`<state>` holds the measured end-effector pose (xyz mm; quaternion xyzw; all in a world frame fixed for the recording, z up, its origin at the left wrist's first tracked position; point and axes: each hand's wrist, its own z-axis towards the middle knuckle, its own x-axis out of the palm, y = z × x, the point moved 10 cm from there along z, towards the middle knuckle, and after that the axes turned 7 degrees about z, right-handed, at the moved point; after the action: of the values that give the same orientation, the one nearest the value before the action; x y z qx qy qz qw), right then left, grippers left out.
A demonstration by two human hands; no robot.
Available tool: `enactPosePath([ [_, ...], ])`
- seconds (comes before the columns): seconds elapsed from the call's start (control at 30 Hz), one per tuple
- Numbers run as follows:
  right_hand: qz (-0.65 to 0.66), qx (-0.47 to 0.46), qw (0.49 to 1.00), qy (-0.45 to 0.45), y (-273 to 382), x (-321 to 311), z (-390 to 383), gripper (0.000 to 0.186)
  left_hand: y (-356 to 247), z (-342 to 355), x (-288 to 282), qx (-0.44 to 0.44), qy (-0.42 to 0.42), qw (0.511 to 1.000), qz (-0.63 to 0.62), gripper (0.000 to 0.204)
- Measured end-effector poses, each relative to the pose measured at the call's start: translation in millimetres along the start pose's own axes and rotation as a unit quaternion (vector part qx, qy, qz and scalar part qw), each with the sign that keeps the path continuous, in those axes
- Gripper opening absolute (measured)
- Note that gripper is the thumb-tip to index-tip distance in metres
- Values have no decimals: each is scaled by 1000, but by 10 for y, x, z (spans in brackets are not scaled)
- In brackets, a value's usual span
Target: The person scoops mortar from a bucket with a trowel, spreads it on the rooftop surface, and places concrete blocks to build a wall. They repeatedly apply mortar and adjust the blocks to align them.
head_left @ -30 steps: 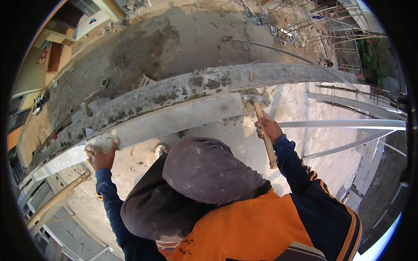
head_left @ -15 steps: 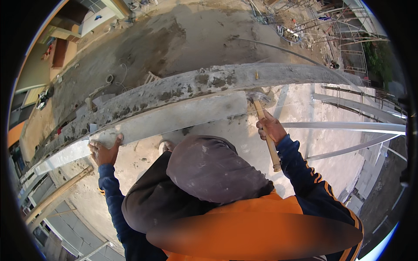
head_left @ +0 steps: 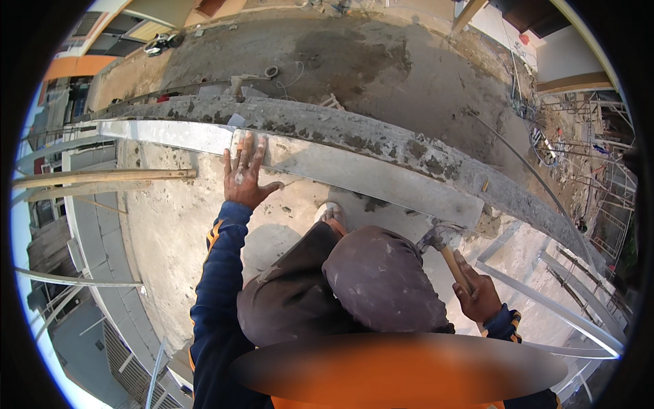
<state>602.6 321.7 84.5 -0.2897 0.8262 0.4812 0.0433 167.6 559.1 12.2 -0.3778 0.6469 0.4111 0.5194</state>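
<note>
My left hand (head_left: pixel 245 174) has its fingers stretched and spread, resting on a long grey board (head_left: pixel 375 180) close to where it meets a brighter, shiny length (head_left: pixel 163 135). Whitish dust coats the back of that hand. In my right hand (head_left: pixel 479 292) is a hammer (head_left: pixel 449 253), gripped around its wooden handle. The hammer's metal head is beside the near edge of the board's right end; whether they touch I cannot tell. Behind the board runs a rough concrete ledge (head_left: pixel 327 126), spattered with mortar.
My shoe (head_left: pixel 331 210) and bent knees are on the near side of the board. Metal bars (head_left: pixel 545 300) lie at the right, and wooden poles (head_left: pixel 109 177) jut in from the left. Beyond the ledge stretches a lower, partly wet ground (head_left: pixel 409 75), with scaffolding (head_left: pixel 606 129) at far right.
The view has turned leftward. The hammer has come back from beyond the board's right end to its near edge. My left hand's fingers have straightened onto the board.
</note>
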Motion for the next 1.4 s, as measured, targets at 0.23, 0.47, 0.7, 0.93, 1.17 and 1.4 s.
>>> enactPosePath([
  [0.23,-114,-276,950,-94,1183,130,947,60,-118,39,128,-68,-41,996,-27,106],
  [0.47,-226,-266,935,-67,1032,519,1350,61,-80,4,93,-83,-55,992,-81,104],
  [0.7,-218,-264,936,-74,925,539,1227,56,-62,25,129,-94,-48,990,-94,102],
  [0.93,-119,-279,949,-90,928,381,1086,52,-7,-43,154,-94,-27,991,-91,98],
  [1.17,-94,-153,983,24,-126,364,253,56,-193,-112,-165,-38,-116,988,-97,96],
  [1.4,346,329,879,-17,-1852,709,-699,69,-1332,56,-179,139,-52,984,-99,109],
])
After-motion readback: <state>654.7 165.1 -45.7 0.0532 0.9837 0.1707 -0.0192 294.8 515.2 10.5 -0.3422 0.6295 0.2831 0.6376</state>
